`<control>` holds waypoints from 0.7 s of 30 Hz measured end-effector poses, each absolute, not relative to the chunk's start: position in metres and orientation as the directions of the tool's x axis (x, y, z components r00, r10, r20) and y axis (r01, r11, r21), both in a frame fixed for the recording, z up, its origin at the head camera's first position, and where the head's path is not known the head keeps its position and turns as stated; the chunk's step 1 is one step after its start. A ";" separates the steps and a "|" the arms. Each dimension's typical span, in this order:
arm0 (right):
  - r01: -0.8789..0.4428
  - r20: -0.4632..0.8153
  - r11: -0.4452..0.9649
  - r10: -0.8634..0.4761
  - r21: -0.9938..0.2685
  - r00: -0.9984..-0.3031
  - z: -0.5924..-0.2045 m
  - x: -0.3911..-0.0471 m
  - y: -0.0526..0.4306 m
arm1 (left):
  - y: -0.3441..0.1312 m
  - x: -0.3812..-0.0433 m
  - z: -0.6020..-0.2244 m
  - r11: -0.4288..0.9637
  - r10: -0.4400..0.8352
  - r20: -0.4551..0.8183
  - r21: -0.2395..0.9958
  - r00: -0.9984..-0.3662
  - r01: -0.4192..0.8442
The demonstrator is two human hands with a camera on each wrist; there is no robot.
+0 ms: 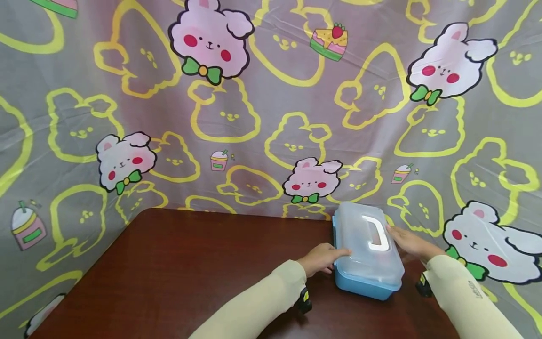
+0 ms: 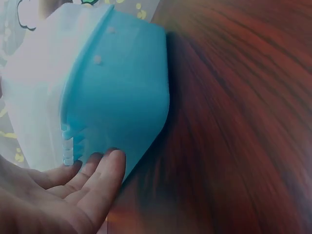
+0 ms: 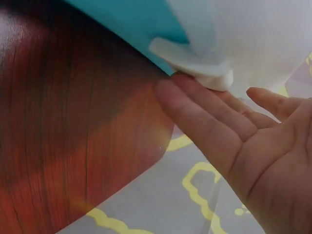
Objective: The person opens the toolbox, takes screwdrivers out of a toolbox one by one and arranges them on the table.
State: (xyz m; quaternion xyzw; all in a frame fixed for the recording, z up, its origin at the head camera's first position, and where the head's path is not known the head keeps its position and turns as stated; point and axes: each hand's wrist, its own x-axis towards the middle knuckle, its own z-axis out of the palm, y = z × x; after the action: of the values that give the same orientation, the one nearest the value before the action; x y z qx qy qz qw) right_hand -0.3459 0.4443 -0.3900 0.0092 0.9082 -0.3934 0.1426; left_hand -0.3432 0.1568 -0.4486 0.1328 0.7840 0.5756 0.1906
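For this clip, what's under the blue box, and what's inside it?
Under the blue box is the reddish-brown table; the patch it covers is hidden. Inside, no contents can be made out: the cloudy lid and blue walls cover them.

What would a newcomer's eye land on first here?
Probably the cartoon-rabbit cloth, filling the background of the head view. Next comes the blue box with its cloudy lid and white handle, on the right of the table. The left hand and right hand flank the box.
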 end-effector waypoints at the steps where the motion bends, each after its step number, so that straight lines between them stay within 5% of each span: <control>1: 0.129 -0.268 0.692 -0.096 -0.710 -0.959 -0.391 -0.346 0.444 | 0.154 -0.343 -0.449 0.295 0.434 -0.144 0.955 -0.889 -0.011; 10: 0.141 -0.253 0.636 -0.088 -0.759 -0.963 -0.397 -0.350 0.437 | 0.134 -0.342 -0.445 0.227 0.443 -0.138 0.973 -0.886 -0.038; 21: 0.232 -0.304 0.350 -0.164 -0.907 -0.939 -0.423 -0.362 0.434 | 0.117 -0.340 -0.441 0.202 0.436 -0.170 0.975 -0.884 -0.088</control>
State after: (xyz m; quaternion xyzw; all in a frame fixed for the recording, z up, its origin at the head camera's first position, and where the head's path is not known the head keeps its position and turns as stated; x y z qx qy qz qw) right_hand -0.3619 0.4342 -0.4229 0.0213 0.8030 -0.5696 0.1739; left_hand -0.3404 0.1172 -0.4411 0.1165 0.7459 0.6208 0.2112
